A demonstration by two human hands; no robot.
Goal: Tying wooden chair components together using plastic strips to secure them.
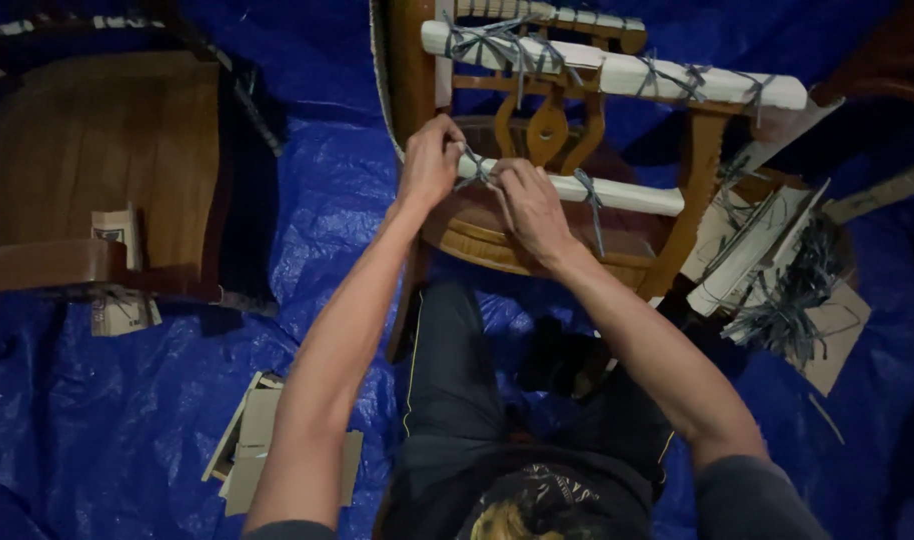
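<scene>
Grey plastic string [475,165] wraps the white-padded rail [597,190] of a brown wooden chair [537,130] lying on blue tarpaulin [327,200]; left hand [432,160] and right hand [527,200] both pinch it with closed fingers. Cardboard scraps [252,440] lie near the left arm.

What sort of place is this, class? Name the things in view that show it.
Probably a furniture packing or workshop floor: a blue tarpaulin covers the ground, a wooden chair has white padding tied on with grey strapping, and cardboard pieces lie about.
</scene>
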